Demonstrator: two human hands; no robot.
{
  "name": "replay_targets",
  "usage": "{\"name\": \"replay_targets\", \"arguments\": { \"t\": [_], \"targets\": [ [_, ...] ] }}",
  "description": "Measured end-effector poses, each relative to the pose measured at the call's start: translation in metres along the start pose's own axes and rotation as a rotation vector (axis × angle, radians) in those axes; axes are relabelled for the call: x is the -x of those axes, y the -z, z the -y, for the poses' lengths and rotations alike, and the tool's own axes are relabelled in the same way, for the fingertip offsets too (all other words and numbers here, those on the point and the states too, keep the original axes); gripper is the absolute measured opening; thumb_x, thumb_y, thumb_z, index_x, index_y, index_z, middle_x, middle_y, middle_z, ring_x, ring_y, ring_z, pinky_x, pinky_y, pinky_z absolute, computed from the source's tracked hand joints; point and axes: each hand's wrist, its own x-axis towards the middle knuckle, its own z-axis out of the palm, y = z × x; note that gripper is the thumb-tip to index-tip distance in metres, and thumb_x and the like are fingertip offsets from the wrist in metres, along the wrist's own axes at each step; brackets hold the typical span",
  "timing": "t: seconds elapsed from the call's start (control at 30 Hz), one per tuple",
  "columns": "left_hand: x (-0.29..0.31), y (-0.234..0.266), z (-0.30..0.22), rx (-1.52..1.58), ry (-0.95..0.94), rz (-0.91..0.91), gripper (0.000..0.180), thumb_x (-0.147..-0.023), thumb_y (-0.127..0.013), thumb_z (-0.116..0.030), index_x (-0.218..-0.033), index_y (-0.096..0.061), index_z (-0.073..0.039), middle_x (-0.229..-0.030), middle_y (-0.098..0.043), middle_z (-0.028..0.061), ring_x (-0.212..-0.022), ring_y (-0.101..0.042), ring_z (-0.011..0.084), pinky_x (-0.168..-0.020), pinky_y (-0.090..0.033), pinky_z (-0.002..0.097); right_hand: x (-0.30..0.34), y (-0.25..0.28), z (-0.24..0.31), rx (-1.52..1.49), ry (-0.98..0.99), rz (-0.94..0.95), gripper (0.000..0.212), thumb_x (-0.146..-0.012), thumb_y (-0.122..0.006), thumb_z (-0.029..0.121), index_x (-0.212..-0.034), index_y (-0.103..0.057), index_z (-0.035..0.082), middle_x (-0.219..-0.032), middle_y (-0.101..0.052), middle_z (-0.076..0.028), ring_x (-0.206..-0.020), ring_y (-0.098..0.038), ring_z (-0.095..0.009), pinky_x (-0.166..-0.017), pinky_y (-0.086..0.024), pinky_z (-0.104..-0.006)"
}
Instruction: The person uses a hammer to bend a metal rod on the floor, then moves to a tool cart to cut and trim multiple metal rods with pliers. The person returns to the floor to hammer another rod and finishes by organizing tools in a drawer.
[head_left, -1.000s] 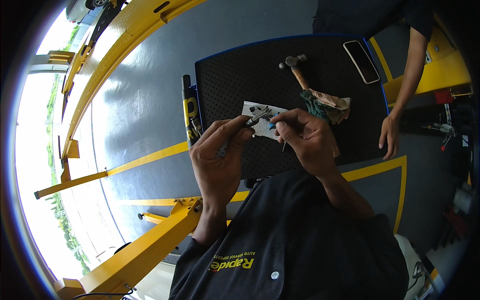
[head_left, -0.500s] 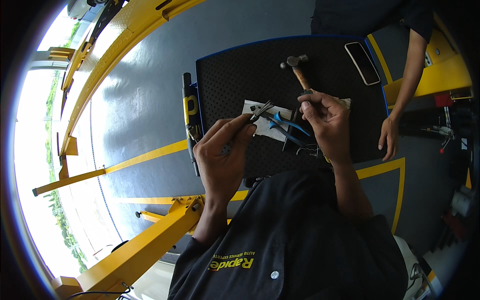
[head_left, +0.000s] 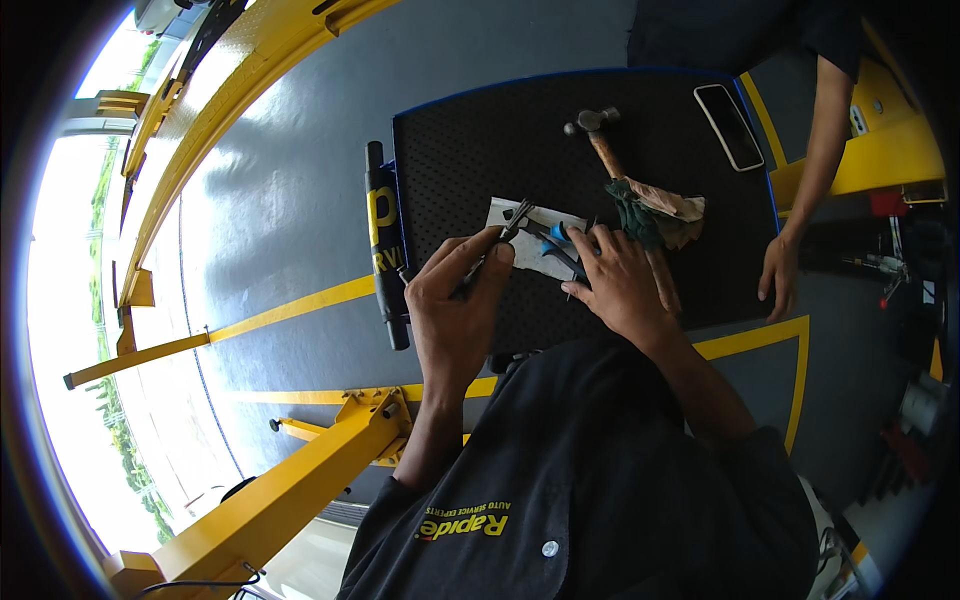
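My left hand (head_left: 455, 295) is closed, pinching a small dark piece with several thin metal prongs (head_left: 518, 216) fanning out of its top. It is held up over the left part of a white sheet (head_left: 505, 208). On that sheet lie pliers with blue handles (head_left: 559, 231). My right hand (head_left: 622, 282) is over the pliers, palm down, its fingers apart at their handles; it hides part of them. Beyond that hand a ball-peen hammer (head_left: 604, 152) lies with its head away from me. A green and tan crumpled cloth (head_left: 655, 207) covers the middle of its wooden handle.
A black perforated mat (head_left: 470, 130) lines the blue-edged tray. A phone (head_left: 728, 128) rests near its far right corner. A co-worker's arm (head_left: 812, 170) hangs along the right edge. A black bar (head_left: 378, 225) runs along the left side; a yellow lift arm (head_left: 290, 480) stands lower left.
My right hand has left the cloth by the hammer and moved left and down to the pliers. The cloth now lies across the hammer handle. My left hand has tilted slightly with the pronged piece.
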Motion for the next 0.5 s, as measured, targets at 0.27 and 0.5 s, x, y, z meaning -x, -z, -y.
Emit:
{"name": "replay_targets", "arguments": {
  "t": [0.27, 0.5],
  "targets": [
    [0.001, 0.005, -0.003, 0.251, 0.046, 0.021, 0.035, -0.103, -0.078, -0.027, -0.126, -0.079, 0.0, -0.1, -0.078, 0.0101, -0.09, -0.07, 0.0132, -0.077, -0.055, 0.028, -0.006, 0.024, -0.005, -0.37, -0.07, -0.111, 0.048, -0.095, -0.076, 0.022, -0.138, -0.067, 0.001, -0.123, -0.062, -0.018, -0.117, -0.064, -0.032, -0.101, -0.053, -0.0453],
    [0.005, 0.007, -0.007, 0.297, 0.059, -0.004, 0.033, -0.1, -0.08, -0.025, -0.119, -0.082, 0.002, -0.097, -0.077, 0.0099, -0.086, -0.069, 0.0133, -0.075, -0.053, 0.0276, 0.001, 0.12, -0.016, -0.863, 0.255, -0.308, 0.05, -0.094, -0.068, 0.027, -0.136, -0.07, 0.001, -0.116, -0.066, -0.013, -0.107, -0.066, -0.022, -0.09, -0.056, -0.0375]
  ]
}}
